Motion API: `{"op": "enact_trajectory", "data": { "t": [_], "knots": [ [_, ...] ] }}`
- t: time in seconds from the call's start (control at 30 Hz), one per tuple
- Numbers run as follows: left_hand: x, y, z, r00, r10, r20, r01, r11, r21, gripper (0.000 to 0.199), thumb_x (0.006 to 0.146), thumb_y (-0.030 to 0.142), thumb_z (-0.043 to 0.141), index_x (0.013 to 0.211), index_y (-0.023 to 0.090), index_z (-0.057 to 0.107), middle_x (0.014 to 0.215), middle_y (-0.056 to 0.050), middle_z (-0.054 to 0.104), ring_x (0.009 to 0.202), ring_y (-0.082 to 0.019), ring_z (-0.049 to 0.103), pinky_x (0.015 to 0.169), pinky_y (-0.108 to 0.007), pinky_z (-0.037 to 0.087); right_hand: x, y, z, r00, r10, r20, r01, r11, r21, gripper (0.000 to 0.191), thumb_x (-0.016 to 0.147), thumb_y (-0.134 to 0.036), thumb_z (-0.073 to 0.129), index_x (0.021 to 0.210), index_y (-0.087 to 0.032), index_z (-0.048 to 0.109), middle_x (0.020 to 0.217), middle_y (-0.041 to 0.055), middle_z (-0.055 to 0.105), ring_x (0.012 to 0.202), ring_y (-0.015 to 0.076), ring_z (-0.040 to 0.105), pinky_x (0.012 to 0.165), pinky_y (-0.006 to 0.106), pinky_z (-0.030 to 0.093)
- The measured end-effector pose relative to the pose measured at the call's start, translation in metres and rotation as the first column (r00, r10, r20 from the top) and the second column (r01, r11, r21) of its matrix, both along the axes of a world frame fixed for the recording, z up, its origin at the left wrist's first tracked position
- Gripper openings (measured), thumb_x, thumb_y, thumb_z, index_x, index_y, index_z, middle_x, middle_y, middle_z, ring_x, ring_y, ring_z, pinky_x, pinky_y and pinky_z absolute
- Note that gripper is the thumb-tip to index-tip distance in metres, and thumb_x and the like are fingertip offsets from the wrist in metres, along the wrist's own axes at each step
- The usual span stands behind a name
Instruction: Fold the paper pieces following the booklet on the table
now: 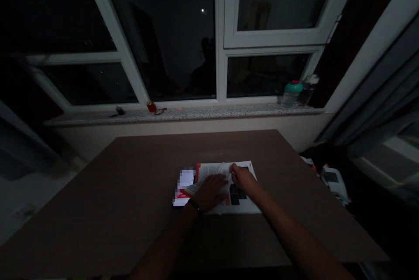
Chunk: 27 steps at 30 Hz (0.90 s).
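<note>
Nearest: two bare forearms, reaching in from the bottom edge over a brown wooden table [131,192]. Under both hands, near mid-table: printed booklet [235,195], white pages with red-orange accents, dark pictures and small text, too dim to read. On top of it, a loose, creased sheet [195,188]. Left hand [212,192] palm-down on that sheet, fingers spread apart and laid flat, pressing rather than gripping; dark band [194,204] at the wrist. Right hand [240,176] just beside, toward the booklet's far side, fingertips drawn together and clamped on the sheet's edge. Close by on the left: phone [186,179], screen lit, partly pixelated, corner of the sheet overlapping. Past the table's right edge, lower down, more printed papers [335,182]. Beyond the far edge, speckled stone sill [203,113]: small dark object at left, unidentifiable; small red container [151,106]; at right, teal-lidded bottle [291,95] beside a clear, pale-capped bottle [307,90]. Above, white-framed window [221,31], panes dark. Far right, grey curtain [382,83].
</note>
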State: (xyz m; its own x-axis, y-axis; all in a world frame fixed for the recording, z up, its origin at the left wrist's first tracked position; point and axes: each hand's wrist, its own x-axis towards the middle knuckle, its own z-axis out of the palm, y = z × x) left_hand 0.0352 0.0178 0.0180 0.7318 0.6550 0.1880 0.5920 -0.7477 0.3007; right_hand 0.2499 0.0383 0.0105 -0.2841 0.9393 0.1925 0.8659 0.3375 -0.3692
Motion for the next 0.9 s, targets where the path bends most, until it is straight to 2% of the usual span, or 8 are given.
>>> {"op": "enact_trajectory", "data": {
  "t": [0.17, 0.3, 0.4, 0.7, 0.9],
  "knots": [
    [0.0, -0.002, 0.005, 1.0, -0.006, -0.003, 0.006, 1.0, -0.009, 0.042, 0.094, 0.037, 0.055, 0.134, 0.026, 0.047, 0.145, -0.006, 0.044, 0.136, -0.023, 0.035, 0.113, -0.045, 0.027, 0.005, 0.004, -0.009, 0.992, -0.102, -0.071, 0.105, 0.994, 0.032, 0.015, 0.089, -0.019, 0.043, 0.102, -0.019, 0.051, 0.087, 0.0063, 0.066, 0.08, 0.0194, 0.061, 0.07, 0.026, 0.037],
    [0.0, -0.002, 0.004, 1.0, -0.001, -0.007, 0.001, 1.0, -0.003, 0.039, 0.094, 0.035, 0.055, 0.131, 0.026, 0.049, 0.146, -0.006, 0.043, 0.136, -0.023, 0.036, 0.112, -0.045, 0.028, 0.008, 0.0, -0.012, 0.964, -0.1, -0.247, 0.112, 0.993, 0.036, 0.019, 0.09, -0.023, 0.043, 0.106, -0.021, 0.052, 0.085, 0.0034, 0.064, 0.081, 0.0184, 0.061, 0.071, 0.025, 0.04],
    [0.002, -0.003, 0.004, 1.0, 0.006, -0.006, -0.006, 1.0, 0.026, 0.037, 0.095, 0.033, 0.052, 0.132, 0.028, 0.049, 0.146, -0.005, 0.042, 0.135, -0.023, 0.036, 0.112, -0.044, 0.027, 0.009, -0.003, -0.01, 0.944, -0.093, -0.315, 0.112, 0.993, 0.043, 0.023, 0.089, -0.024, 0.044, 0.11, -0.021, 0.052, 0.087, 0.0029, 0.064, 0.083, 0.0184, 0.061, 0.073, 0.026, 0.042],
    [0.015, -0.009, 0.015, 0.997, 0.07, -0.035, -0.068, 0.996, 0.066, 0.038, 0.096, 0.033, 0.049, 0.133, 0.03, 0.05, 0.138, -0.006, 0.048, 0.129, -0.026, 0.039, 0.109, -0.048, 0.029, 0.007, -0.007, -0.003, 0.938, -0.071, -0.34, 0.087, 0.996, 0.031, 0.028, 0.085, -0.02, 0.045, 0.112, -0.021, 0.053, 0.087, 0.0035, 0.064, 0.081, 0.0181, 0.06, 0.07, 0.025, 0.042],
    [0.016, -0.009, 0.01, 0.995, 0.088, -0.04, -0.085, 0.994, 0.065, 0.039, 0.096, 0.035, 0.049, 0.134, 0.029, 0.05, 0.141, -0.007, 0.046, 0.132, -0.026, 0.037, 0.11, -0.048, 0.028, 0.008, -0.006, -0.005, 0.926, -0.077, -0.37, 0.094, 0.995, 0.029, 0.03, 0.084, -0.02, 0.047, 0.112, -0.021, 0.054, 0.085, 0.0027, 0.063, 0.078, 0.0179, 0.06, 0.069, 0.026, 0.042]
  ]
}}
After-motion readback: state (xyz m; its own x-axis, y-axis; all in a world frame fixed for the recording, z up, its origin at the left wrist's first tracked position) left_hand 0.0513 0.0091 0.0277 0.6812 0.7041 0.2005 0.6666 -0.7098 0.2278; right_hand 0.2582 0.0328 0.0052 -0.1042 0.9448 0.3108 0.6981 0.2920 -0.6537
